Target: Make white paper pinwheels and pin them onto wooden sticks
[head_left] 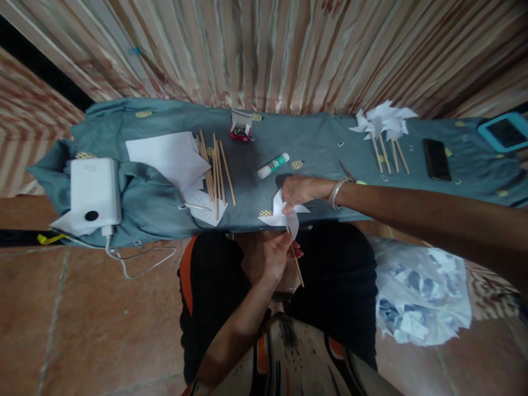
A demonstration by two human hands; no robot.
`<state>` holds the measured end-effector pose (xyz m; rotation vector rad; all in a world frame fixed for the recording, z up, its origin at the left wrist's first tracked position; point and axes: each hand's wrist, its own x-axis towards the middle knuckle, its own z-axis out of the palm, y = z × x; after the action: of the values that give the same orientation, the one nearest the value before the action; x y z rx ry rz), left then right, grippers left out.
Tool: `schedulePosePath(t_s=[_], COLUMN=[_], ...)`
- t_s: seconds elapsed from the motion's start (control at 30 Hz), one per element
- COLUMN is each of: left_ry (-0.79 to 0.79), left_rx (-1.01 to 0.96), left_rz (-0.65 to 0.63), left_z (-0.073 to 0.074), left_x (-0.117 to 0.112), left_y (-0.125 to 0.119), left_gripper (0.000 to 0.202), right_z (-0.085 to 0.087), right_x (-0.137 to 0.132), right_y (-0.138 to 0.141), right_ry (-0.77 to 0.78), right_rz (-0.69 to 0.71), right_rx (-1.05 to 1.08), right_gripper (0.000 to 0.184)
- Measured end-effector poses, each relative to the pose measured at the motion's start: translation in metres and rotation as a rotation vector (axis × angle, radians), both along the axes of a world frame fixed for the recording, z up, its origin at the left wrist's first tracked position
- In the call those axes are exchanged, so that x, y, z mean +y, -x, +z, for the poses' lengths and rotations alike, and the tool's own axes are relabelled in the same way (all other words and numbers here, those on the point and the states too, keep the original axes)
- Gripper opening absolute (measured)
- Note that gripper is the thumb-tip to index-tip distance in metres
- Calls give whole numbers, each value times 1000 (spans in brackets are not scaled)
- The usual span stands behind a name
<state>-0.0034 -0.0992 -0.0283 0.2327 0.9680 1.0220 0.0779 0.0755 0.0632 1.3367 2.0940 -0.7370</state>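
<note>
My right hand (303,190), a bracelet on its wrist, reaches in from the right and pinches a white folded paper pinwheel (280,215) at the near edge of the blue cloth-covered surface (313,143). Just below it, over my lap, my left hand (276,256) is closed round a thin wooden stick (297,267) whose top end meets the pinwheel. A glue stick (273,165) lies a little beyond my right hand. A small red box of pins (240,132) stands open further back.
Several loose wooden sticks (216,170) lie on white paper sheets (173,157) at the left. A white power bank (94,190) with cable lies far left. Finished pinwheels (383,124), a phone (436,159) and a blue-cased tablet (503,132) lie at the right. A bag of paper scraps (421,297) lies on the floor.
</note>
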Motion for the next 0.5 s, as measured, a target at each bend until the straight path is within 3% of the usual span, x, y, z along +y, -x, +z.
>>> schedulePosePath(t_s=[0.23, 0.4, 0.5], left_ry=[1, 12, 0], left_rx=[50, 61, 62], left_rz=[14, -1, -11], left_z=[4, 16, 25], left_x=[-5, -5, -3], left_y=[6, 8, 9], left_gripper=[54, 59, 61], right_z=[-11, -15, -19], right_x=[6, -3, -15], right_y=[-16, -41, -54], right_ry=[54, 160, 182], right_rz=[-25, -234, -452], right_rx=[143, 478, 681], right_gripper=[31, 47, 57])
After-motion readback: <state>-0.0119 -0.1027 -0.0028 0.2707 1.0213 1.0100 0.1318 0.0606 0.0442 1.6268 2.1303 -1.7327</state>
